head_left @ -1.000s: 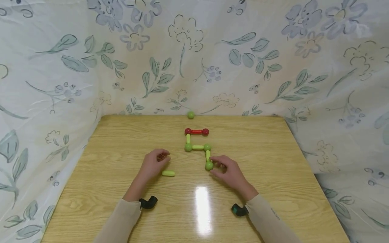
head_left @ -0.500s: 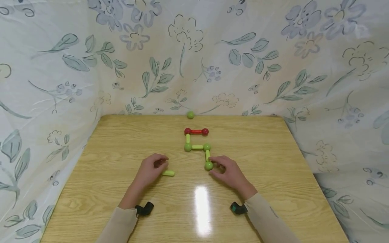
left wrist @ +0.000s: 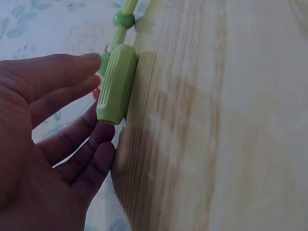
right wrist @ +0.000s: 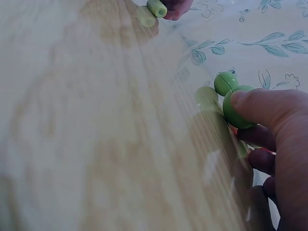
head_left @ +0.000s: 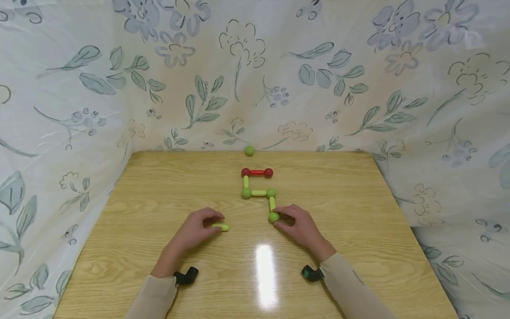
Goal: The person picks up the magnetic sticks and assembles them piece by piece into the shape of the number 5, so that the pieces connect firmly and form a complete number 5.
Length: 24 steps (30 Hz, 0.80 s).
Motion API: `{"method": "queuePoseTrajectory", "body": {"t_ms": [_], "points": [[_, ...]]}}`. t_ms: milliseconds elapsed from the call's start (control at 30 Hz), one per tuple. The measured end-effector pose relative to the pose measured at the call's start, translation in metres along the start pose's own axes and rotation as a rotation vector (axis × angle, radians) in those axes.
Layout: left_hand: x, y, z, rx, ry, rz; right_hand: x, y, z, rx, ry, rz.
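Note:
My left hand [head_left: 195, 228] is beside a loose light-green rod [head_left: 223, 227] on the table, thumb and fingers spread on either side of its left end. In the left wrist view the grooved rod [left wrist: 117, 86] lies just past the fingertips. My right hand [head_left: 299, 223] pinches a green ball [head_left: 273, 217] between thumb and fingers; the right wrist view shows the thumb on this ball [right wrist: 234, 115]. The ball ends a zigzag chain: a green rod [head_left: 272, 204] runs up to another green ball [head_left: 271, 192], and further green pieces lead to a red rod [head_left: 257, 173] between two red balls.
A single green ball [head_left: 249, 151] sits at the back edge of the wooden table [head_left: 167, 177]. Floral cloth [head_left: 255, 88] hangs behind and at both sides. A black wrist camera [head_left: 187, 275] juts from the left sleeve, another [head_left: 312, 273] from the right.
My left hand has come down and toward me, its fingers now around the loose rod's left end. My right hand stays at the chain's near ball, its fingers drawn closer onto it.

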<state>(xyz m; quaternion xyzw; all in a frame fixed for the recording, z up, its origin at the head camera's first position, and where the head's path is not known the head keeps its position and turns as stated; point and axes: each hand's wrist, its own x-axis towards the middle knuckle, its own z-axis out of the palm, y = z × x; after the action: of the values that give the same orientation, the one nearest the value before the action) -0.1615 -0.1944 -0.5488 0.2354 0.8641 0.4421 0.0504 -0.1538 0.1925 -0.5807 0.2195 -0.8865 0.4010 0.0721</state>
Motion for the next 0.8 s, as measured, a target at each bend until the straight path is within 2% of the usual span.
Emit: {"method": "queuePoseTrajectory", "body": {"t_ms": [367,633,800], "points": [[0.0,0.003,0.001,0.091,-0.057,0.039,0.0,0.003,0.0,0.013,0.003,-0.011],[0.001,0.003,0.006,0.101,-0.021,0.048,0.0,0.002,0.0,0.002,0.004,0.014],[0.004,0.008,0.01,0.096,0.013,0.036,0.001,0.0,-0.002,0.002,0.001,0.025]]}}
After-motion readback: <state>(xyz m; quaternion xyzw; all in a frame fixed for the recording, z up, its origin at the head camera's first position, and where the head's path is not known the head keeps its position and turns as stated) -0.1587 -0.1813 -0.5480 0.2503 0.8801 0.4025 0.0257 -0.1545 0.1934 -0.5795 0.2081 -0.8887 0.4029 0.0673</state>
